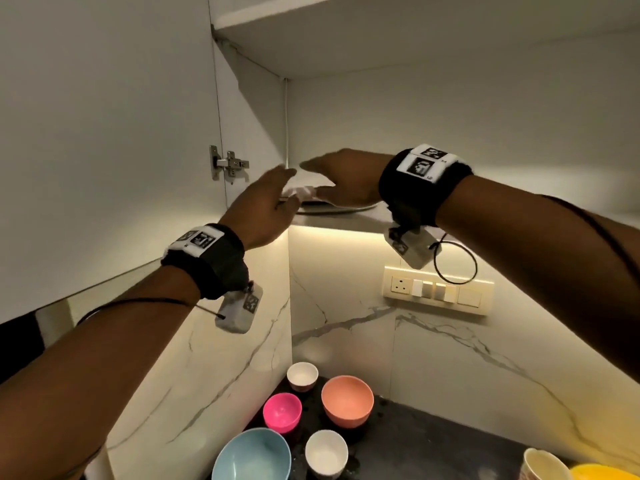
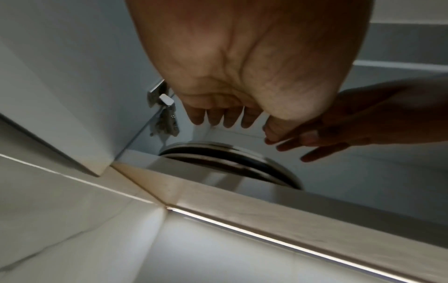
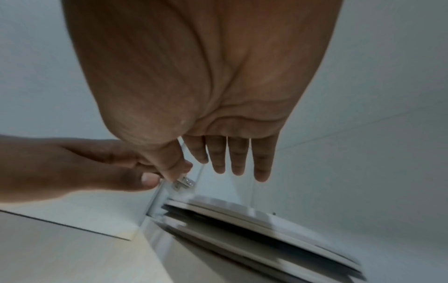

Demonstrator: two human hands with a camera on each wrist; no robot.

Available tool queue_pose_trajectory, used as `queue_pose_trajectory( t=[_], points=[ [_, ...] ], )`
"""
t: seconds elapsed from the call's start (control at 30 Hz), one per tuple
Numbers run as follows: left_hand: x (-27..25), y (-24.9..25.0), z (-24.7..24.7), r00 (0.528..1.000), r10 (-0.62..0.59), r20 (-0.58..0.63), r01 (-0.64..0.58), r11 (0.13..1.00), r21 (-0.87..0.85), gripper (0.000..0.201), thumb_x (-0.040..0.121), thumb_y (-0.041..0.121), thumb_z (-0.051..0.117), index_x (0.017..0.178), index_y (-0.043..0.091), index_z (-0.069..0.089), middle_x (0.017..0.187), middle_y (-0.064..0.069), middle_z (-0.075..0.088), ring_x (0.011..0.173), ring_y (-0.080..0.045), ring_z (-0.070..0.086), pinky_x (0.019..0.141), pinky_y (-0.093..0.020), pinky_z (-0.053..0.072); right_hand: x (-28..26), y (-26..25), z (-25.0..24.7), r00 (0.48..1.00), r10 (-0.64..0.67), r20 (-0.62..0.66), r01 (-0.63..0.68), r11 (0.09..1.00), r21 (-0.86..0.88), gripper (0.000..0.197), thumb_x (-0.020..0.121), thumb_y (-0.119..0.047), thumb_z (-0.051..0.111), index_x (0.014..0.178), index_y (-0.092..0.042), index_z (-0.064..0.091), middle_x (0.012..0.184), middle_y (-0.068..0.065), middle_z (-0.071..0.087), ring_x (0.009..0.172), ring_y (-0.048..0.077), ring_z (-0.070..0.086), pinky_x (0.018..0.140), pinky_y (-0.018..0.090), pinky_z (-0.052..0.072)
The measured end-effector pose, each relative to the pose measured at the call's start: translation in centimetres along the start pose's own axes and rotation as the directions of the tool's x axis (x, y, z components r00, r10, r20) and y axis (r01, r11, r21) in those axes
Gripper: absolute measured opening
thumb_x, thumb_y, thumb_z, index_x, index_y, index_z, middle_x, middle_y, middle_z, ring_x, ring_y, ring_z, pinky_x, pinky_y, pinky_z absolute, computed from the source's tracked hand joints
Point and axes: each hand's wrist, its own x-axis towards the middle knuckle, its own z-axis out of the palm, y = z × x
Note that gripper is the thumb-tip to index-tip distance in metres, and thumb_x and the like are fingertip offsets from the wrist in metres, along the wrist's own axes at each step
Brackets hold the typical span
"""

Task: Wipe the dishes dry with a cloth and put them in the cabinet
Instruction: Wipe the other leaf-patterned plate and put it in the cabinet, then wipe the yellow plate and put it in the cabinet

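Up at the cabinet's lower shelf (image 1: pixel 346 221), head view: stack of plates (image 1: pixel 332 208) lying flat at the shelf's nine o'clock end, near the hinge (image 1: pixel 230 164). Left hand (image 1: pixel 263 209) at eight o'clock of the stack, right hand (image 1: pixel 346 178) over it at twelve, fingers of both straight and loosely spread, pinching nothing. Cannot tell what the white patch between them is. Down at six o'clock, bowls (image 1: pixel 347 400) and cups (image 1: pixel 302 375) on the dark counter (image 1: pixel 433 441); no cloth in sight.

Left wrist view: left hand (image 2: pixel 237 63) slack above the plates (image 2: pixel 230 155), fingertips apart from the rim; right hand (image 2: pixel 363 118) at three o'clock, likewise empty.

Right wrist view: right hand (image 3: pixel 206 86) flat, fingers side by side, plates (image 3: pixel 266 220) blurred at five o'clock, seemingly untouched.

Reads as the tail of a putting-away step: plates shelved, hands letting go. Next calls for dropping both hands to the counter, finding the cloth, taking one bowl to wipe.
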Motion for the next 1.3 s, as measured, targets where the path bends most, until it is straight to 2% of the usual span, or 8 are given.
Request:
queue_pose_trajectory(
  t=[0.13,0.3,0.63,0.73,0.9,1.13,1.23,1.3],
  points=[
    [-5.8,3.2,0.8,0.969,0.136,-0.206,-0.164,0.978,-0.128,0.037,0.105,0.031,0.06,0.14,0.019,0.061,0.141,0.002,0.062,0.125,-0.014,0.06,0.106,-0.041,0.052,-8.5,-1.8,1.3,0.983,-0.077,-0.169,0.093,0.992,0.089,0.061,0.108,-0.045,0.052,0.162,-0.023,0.036,0.161,0.0,0.047,0.144,0.021,0.047,0.116,0.034,0.036],
    [-13.6,5.7,3.8,0.986,0.115,-0.124,-0.144,0.955,-0.259,0.033,0.103,0.035,0.065,0.132,0.022,0.067,0.133,0.014,0.066,0.123,-0.004,0.062,0.101,-0.032,0.055,-20.9,-2.6,6.8,0.968,-0.055,-0.245,0.11,0.97,0.217,0.056,0.105,-0.046,0.059,0.155,-0.022,0.049,0.155,-0.004,0.055,0.139,0.014,0.053,0.114,0.028,0.041],
    [-22.3,7.2,16.0,0.975,0.031,0.22,0.061,0.914,-0.401,0.032,0.093,0.037,0.066,0.122,0.023,0.072,0.126,0.013,0.071,0.114,-0.008,0.068,0.095,-0.036,0.058,-38.0,-0.5,19.7,0.973,0.216,0.082,-0.229,0.867,0.443,0.055,0.102,-0.046,0.064,0.151,-0.025,0.053,0.156,-0.009,0.054,0.144,0.006,0.049,0.116,0.028,0.042],
    [-24.3,7.5,19.9,0.959,0.026,0.281,0.105,0.89,-0.444,0.033,0.091,0.033,0.067,0.12,0.019,0.074,0.124,0.009,0.072,0.113,-0.008,0.069,0.093,-0.027,0.057,-41.4,-0.1,24.6,0.938,0.264,0.226,-0.341,0.824,0.452,0.059,0.1,-0.049,0.066,0.152,-0.023,0.053,0.157,-0.007,0.052,0.146,0.006,0.045,0.119,0.026,0.037],
    [-27.1,7.9,25.6,0.914,0.032,0.405,0.152,0.897,-0.415,0.029,0.091,0.034,0.066,0.116,0.022,0.074,0.124,0.01,0.072,0.115,-0.007,0.067,0.092,-0.042,0.059,-45.8,0.2,33.3,0.844,0.247,0.476,-0.458,0.793,0.401,0.067,0.097,-0.057,0.06,0.154,-0.024,0.047,0.159,-0.004,0.049,0.146,0.014,0.046,0.12,0.031,0.038],
    [-29.7,9.6,30.0,0.822,0.012,0.569,0.217,0.917,-0.334,0.028,0.096,0.038,0.065,0.119,0.024,0.073,0.129,0.008,0.07,0.118,-0.009,0.065,0.098,-0.038,0.057,-47.5,-0.8,41.4,0.703,0.23,0.673,-0.527,0.804,0.275,0.091,0.089,-0.059,0.071,0.159,-0.012,0.035,0.164,0.012,0.04,0.149,0.031,0.041,0.122,0.039,0.035],
    [-30.3,10.4,31.3,0.791,-0.004,0.612,0.242,0.921,-0.306,0.024,0.097,0.032,0.07,0.119,0.025,0.072,0.131,0.008,0.069,0.121,-0.011,0.065,0.101,-0.042,0.056,-48.0,-1.3,44.0,0.667,0.22,0.712,-0.503,0.838,0.213,0.078,0.091,-0.047,0.07,0.153,-0.008,0.042,0.157,0.016,0.045,0.142,0.036,0.046,0.116,0.047,0.044],
    [-30.2,11.1,32.0,0.775,-0.018,0.631,0.258,0.921,-0.291,0.025,0.097,0.032,0.07,0.121,0.025,0.072,0.131,0.008,0.069,0.121,-0.012,0.064,0.102,-0.042,0.056,-48.1,-1.2,44.7,0.692,0.192,0.696,-0.464,0.857,0.224,0.055,0.095,-0.028,0.065,0.142,-0.004,0.051,0.146,0.018,0.054,0.133,0.038,0.052,0.107,0.048,0.05]
  ],
)
